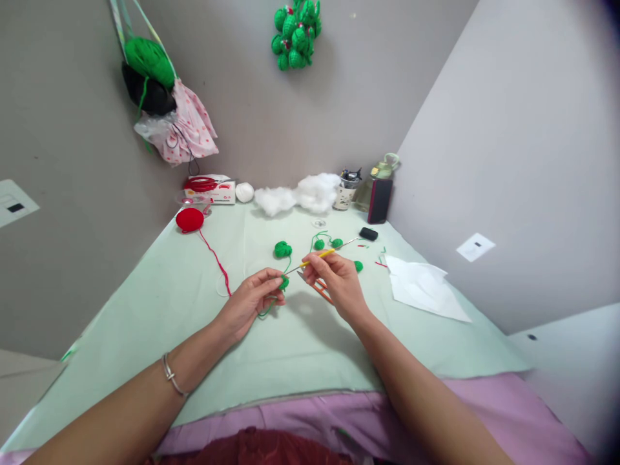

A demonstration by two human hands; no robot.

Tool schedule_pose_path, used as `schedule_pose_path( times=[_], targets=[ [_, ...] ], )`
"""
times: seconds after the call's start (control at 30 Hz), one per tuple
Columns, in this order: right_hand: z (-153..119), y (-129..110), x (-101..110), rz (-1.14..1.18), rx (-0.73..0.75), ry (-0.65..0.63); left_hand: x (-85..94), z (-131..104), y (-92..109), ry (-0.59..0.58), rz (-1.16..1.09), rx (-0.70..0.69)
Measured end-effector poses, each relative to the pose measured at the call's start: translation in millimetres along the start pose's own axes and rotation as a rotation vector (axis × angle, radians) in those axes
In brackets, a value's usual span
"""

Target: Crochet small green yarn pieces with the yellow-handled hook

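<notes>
My left hand point(259, 297) pinches a small green crochet piece point(284, 282) between thumb and fingers. In my right hand point(336, 278) is a crochet hook point(317, 258) with a yellow handle, held like a pencil. The hook's left tip reaches the green piece; whether it is through a stitch I cannot tell. Green yarn runs from the piece up to a small green yarn ball point(283, 249). Another green strand hangs below my left fingers. Orange-handled scissors point(322, 290) lie on the table, partly hidden under my right hand.
Small green crocheted balls point(337, 243) lie beyond my right hand. Red yarn point(190, 219) trails along the left. White stuffing point(317, 193), a pen cup point(344, 195), a bottle point(382, 171) and a phone point(380, 201) line the back. White paper point(426, 289) lies right.
</notes>
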State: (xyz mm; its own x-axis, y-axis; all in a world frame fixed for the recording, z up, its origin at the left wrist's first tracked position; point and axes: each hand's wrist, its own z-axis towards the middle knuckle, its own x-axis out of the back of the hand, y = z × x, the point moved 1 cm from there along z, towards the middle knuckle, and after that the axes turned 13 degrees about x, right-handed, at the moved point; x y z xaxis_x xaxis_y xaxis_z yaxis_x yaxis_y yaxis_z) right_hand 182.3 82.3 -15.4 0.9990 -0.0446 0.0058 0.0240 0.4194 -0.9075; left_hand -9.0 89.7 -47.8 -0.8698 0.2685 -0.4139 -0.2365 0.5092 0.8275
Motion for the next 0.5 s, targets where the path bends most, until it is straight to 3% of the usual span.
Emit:
schedule_pose_path(
  times=[0.5],
  targets=[
    [-6.1, -2.9, -6.3, -0.069, 0.069, -0.076, 0.8, 1.7, -3.5, 0.125, 0.129, -0.139]
  ],
)
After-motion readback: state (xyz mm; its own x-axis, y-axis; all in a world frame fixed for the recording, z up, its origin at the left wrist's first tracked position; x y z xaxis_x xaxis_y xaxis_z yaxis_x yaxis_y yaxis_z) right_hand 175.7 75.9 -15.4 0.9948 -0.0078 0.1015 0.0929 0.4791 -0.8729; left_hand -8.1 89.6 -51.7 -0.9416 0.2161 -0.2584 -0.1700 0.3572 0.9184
